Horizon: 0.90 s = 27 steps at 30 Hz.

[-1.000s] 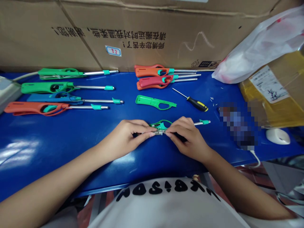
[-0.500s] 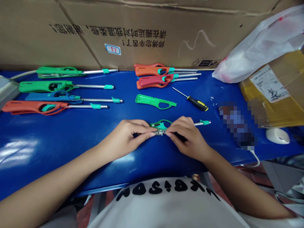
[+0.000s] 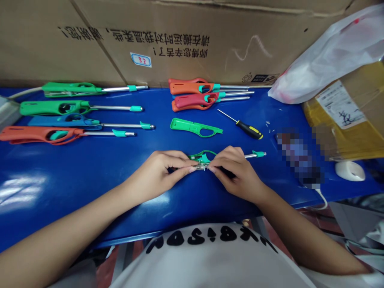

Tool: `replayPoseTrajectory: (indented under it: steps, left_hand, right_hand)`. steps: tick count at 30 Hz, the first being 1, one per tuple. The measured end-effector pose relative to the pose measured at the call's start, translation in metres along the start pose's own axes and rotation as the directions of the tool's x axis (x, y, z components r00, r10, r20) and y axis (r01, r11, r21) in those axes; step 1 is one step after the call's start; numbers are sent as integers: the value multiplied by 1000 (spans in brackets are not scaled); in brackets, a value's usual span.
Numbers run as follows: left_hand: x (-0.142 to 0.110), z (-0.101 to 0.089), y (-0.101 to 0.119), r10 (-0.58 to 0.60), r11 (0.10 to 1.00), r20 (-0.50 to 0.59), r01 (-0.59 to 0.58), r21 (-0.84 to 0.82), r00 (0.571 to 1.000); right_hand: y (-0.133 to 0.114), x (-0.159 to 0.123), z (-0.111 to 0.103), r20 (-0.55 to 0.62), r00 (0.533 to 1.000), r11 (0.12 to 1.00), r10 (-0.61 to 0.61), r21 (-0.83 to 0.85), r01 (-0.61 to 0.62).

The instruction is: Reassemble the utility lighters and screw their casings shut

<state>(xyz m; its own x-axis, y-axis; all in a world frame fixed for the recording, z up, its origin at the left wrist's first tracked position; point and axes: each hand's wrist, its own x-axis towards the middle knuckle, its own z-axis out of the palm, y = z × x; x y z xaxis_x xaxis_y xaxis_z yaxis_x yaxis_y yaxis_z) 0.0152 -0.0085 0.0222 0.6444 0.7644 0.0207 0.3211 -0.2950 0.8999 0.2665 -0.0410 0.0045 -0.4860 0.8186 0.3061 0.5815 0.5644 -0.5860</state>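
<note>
My left hand [image 3: 166,170] and my right hand [image 3: 238,172] face each other over the blue table, both closed in a pinch. Between their fingertips is a small clear-and-metal lighter part [image 3: 202,167]; its exact kind is too small to make out. Just behind it lies an opened green gas lighter [image 3: 195,155] with a teal trigger [image 3: 205,158], partly hidden by the hands. Past my right hand sticks out its metal tube [image 3: 249,155] with a teal tip. Farther back rests a loose green half-shell [image 3: 195,127], inner side up. A black-and-yellow screwdriver [image 3: 250,130] lies to its right.
Several stick lighters lie at the left, among them an orange one [image 3: 42,134], and several red and orange ones [image 3: 195,96] at the back. Small screws [image 3: 268,125], a blurred-out phone [image 3: 300,160], a white mouse [image 3: 350,171] and a taped parcel [image 3: 348,116] are right. A cardboard box [image 3: 168,24] walls the back.
Both hands keep nearly the same pinch on the small part, with only a tiny finger shift. The view has moved slightly; the lighters and tools stay put on the table.
</note>
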Motion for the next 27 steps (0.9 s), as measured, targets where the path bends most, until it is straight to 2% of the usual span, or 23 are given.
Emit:
replayPoseTrajectory:
  steps: [15, 22, 27]
  left_hand:
    - [0, -2, 2, 15, 1000, -16, -15, 13, 1000]
    - [1, -17, 6, 134, 958, -21, -125, 257, 991]
    - [1, -16, 3, 125, 919, -8, -113, 377, 992]
  right_hand:
    - [-1, 1, 1, -8, 1000, 1000, 2, -22, -2]
    - [-1, -1, 1, -136, 991, 998, 16, -61, -24]
    - [-1, -3, 1, -177, 984, 998, 32, -47, -41]
